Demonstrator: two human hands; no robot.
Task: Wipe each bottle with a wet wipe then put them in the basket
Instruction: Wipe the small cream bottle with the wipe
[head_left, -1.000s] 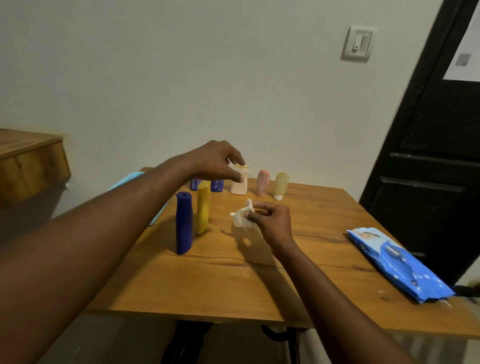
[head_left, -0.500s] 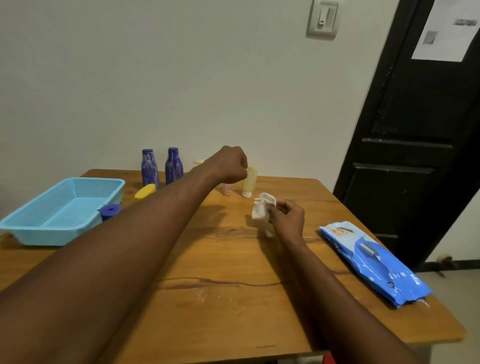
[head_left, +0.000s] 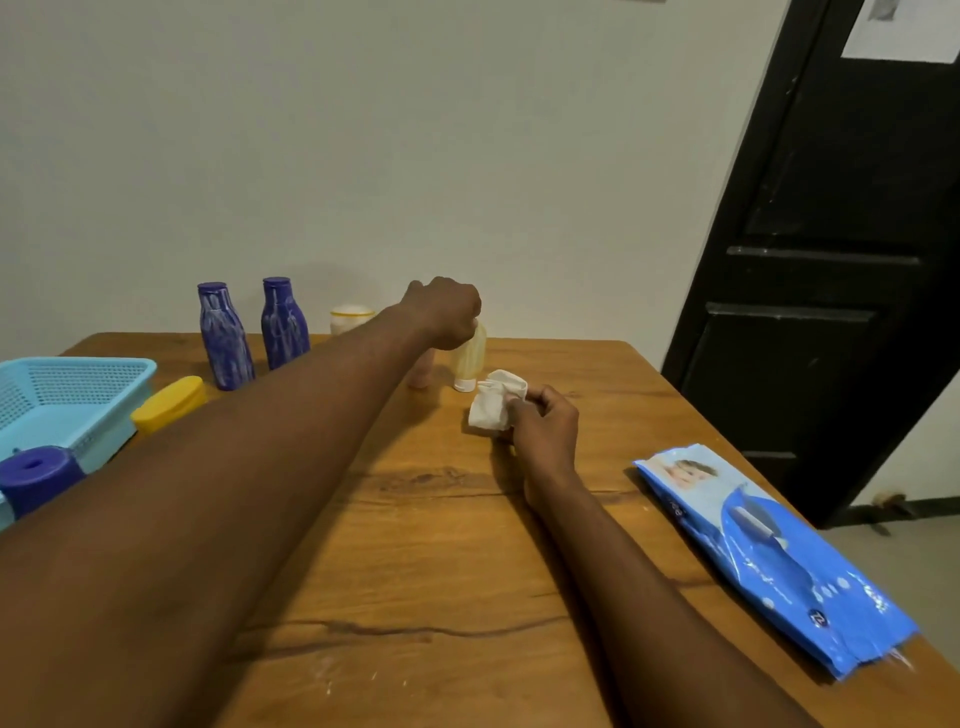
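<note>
My left hand (head_left: 444, 312) reaches across the table and closes over the top of a small pale yellow bottle (head_left: 469, 361) standing on its white cap. A pink bottle (head_left: 420, 371) stands just left of it, mostly hidden by my arm. My right hand (head_left: 543, 423) pinches a crumpled white wet wipe (head_left: 493, 400) just in front of the yellow bottle. Two purple bottles (head_left: 223, 335) (head_left: 283, 322) and a cream bottle (head_left: 349, 318) stand at the back. A yellow tube (head_left: 167, 404) and a dark blue tube (head_left: 36, 475) stand beside the light blue basket (head_left: 78, 410).
A blue pack of wet wipes (head_left: 769, 556) lies near the table's right edge. The wooden table (head_left: 441, 545) stands against a white wall. A black door (head_left: 841, 249) is at the right.
The view has swung left and downward, bringing the basket and purple bottles into sight. My left hand has moved from the cream bottle to the small yellow bottle. My right hand still holds the wipe.
</note>
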